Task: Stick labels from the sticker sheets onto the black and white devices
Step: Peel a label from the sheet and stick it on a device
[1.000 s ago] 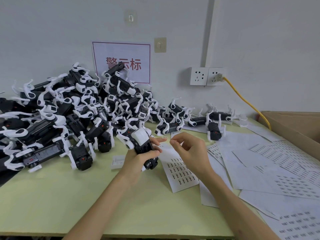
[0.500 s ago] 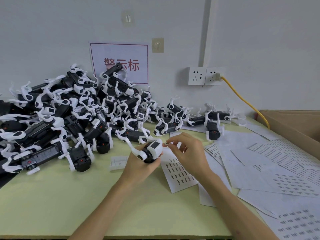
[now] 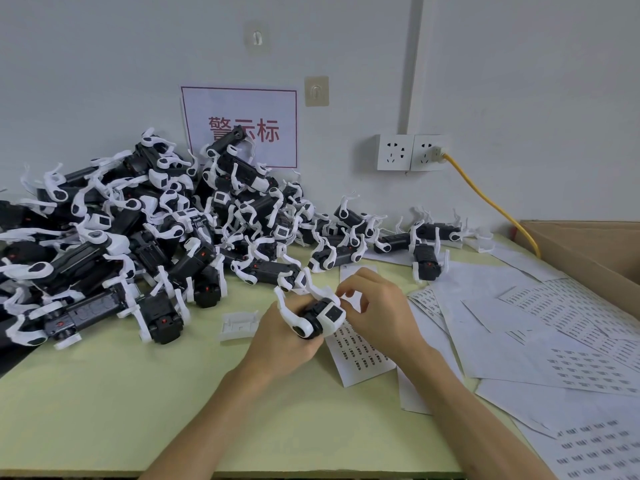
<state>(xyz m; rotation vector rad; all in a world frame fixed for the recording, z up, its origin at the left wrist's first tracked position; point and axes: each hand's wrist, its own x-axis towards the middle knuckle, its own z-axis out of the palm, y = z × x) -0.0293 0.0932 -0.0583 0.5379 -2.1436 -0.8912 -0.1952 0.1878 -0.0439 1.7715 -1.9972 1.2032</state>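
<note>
The left hand [image 3: 277,344] gripped a black and white device [image 3: 320,318] just above the worktop [image 3: 138,393], fingers curled round its body. The right hand [image 3: 379,308] met it from the right, thumb and forefinger pinched on the device's far white edge. Any label between them was too small to see. A sticker sheet [image 3: 360,355] lay beneath.

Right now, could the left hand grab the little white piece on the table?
Probably, but not freely: the left hand grips a device. The white piece lies close beside it, with only bare table between.
</note>
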